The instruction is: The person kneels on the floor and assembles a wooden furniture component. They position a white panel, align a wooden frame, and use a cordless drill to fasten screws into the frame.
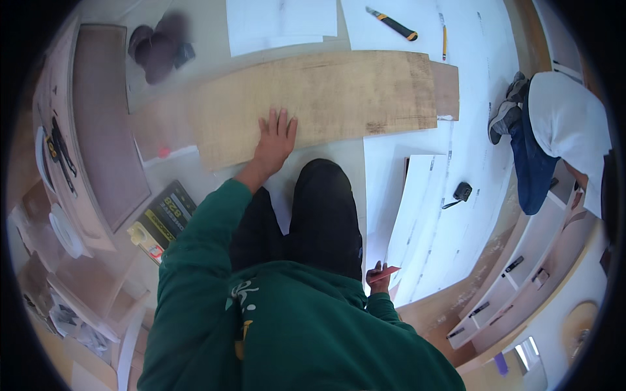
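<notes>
My left hand (276,138) lies flat with fingers spread on a long tan wooden board (326,88), near its close edge. The board's surface is scuffed, with dark marks toward its right end. A brownish flat piece (447,91) shows from under that end. Low beside my right hip, my right hand (378,279) is closed around a thin red flat piece (385,274); its kind is not clear. Close to that hand is a long white panel (414,215), lying over white sheeting (479,146).
A utility knife (392,25), a pencil (445,43) and a tape measure (462,191) lie on the white sheeting. A black and yellow box (166,218) is at my left, near pliers (62,153). Someone in a white top (567,111) crouches at the right, near white drawer-like panels (508,280).
</notes>
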Motion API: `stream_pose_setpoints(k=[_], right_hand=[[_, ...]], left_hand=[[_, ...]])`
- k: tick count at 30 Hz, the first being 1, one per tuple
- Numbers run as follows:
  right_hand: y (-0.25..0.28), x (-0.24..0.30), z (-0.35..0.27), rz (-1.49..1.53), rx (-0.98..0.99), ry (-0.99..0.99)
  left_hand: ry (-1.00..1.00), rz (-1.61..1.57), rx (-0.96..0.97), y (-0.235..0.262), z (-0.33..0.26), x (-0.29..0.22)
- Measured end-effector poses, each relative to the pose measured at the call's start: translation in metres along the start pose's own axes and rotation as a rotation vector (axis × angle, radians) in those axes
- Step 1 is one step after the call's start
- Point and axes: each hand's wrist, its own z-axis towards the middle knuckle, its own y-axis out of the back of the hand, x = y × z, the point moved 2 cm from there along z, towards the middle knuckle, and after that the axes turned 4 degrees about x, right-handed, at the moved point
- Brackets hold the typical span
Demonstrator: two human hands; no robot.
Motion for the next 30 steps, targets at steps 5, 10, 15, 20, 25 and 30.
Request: stream_pose_setpoints(k=[5,10,15,20,25,30], right_hand=[[-0.024,-0.030,0.030,-0.189,0.188,-0.168],[-0.092,-0.003,-0.009,-0.459,0.308,0.199],[-0.153,0.037,-0.001,-0.440,0.716,0.404],[-0.179,0.058,0.034,-0.365,0.683,0.457],[-0.230,0.050,0.047,-0.381,0.710,0.506],[-0.324,0.044,0.002,-0.472,0.827,0.605]], left_hand=[[-0.084,0.036,-0.090,0.032,-0.011,0.003],[-0.227,-0.220,-0.195,0.110,-0.017,0.037],[-0.048,-0.532,0.032,0.186,-0.057,0.053],[0.005,-0.619,-0.060,0.168,-0.098,0.060],[0.133,-0.674,-0.262,0.150,-0.098,0.041],[0.314,-0.476,-0.154,0.155,-0.081,0.046]])
